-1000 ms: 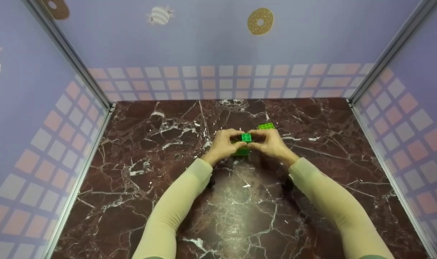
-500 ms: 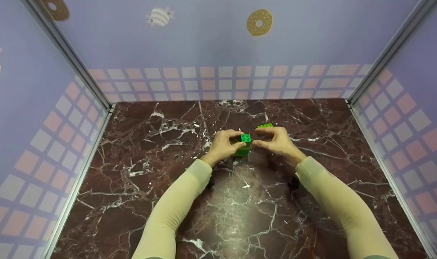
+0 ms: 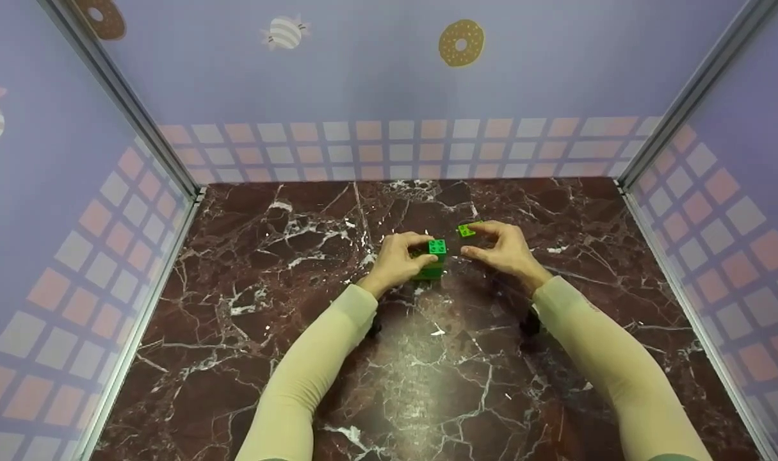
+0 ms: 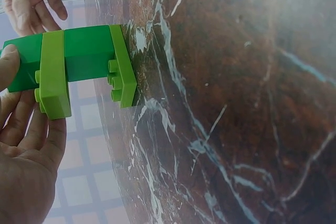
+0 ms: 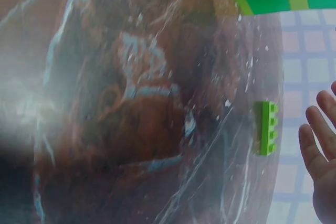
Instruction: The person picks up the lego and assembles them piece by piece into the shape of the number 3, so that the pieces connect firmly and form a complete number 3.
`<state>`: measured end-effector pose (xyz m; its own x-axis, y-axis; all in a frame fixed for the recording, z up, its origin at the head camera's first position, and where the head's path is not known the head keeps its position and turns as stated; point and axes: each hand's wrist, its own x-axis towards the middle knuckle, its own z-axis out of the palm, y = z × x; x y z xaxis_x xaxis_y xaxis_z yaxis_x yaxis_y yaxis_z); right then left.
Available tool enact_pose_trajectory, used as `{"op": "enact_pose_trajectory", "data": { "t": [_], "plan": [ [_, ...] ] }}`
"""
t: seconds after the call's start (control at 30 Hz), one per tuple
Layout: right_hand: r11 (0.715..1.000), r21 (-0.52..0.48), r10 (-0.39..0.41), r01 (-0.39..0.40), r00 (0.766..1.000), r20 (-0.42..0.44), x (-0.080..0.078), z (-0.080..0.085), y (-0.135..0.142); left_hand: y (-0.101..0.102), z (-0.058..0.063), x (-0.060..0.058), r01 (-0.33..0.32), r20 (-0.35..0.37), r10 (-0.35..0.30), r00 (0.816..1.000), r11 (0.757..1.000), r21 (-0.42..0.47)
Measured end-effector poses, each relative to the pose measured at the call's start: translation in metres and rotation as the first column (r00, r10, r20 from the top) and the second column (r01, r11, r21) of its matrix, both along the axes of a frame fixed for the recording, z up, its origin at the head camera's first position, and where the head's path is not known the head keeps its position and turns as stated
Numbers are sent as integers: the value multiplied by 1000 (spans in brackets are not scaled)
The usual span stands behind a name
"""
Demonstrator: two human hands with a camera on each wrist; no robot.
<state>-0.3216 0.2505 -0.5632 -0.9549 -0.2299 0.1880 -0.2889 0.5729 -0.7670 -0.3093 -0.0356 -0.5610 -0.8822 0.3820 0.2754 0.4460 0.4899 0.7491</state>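
Observation:
My left hand [image 3: 396, 261] grips the upper part of a small tower of toy building bricks [image 3: 429, 270]. In the left wrist view its thumb lies against the top dark green brick [image 4: 27, 56], fingers behind the tower. Below that come a flat lime green brick [image 4: 54, 77], another dark green brick [image 4: 89, 53] and a lime base brick [image 4: 125, 72] on the tabletop. To the tower's right, my right hand [image 3: 509, 251] holds nothing, thumb and fingers spread apart. Its fingertips overlap a loose flat lime brick [image 3: 465, 231] in the head view; the right wrist view shows a gap between them.
Dark red marbled tabletop [image 3: 286, 358] with white veins surrounds the bricks. A patterned purple back wall [image 3: 376, 83] and two side walls with metal edge rails [image 3: 139, 294] enclose it.
My right hand has let go of the tower's top brick and moved right and away from me, toward the loose lime brick. My left hand has kept its hold on the tower.

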Motion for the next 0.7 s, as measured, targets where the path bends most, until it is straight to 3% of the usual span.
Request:
{"op": "enact_pose_trajectory", "data": {
  "t": [0.27,0.7],
  "plan": [
    [992,96,-79,82,996,-37,-10,-12,9,-1,-1,1,-3,13,3,1000,1000,7],
    [973,203,-108,110,994,-25,-26,-20,16,0,1,1,-6,22,6,1000,1000,-1]
  ]
}}
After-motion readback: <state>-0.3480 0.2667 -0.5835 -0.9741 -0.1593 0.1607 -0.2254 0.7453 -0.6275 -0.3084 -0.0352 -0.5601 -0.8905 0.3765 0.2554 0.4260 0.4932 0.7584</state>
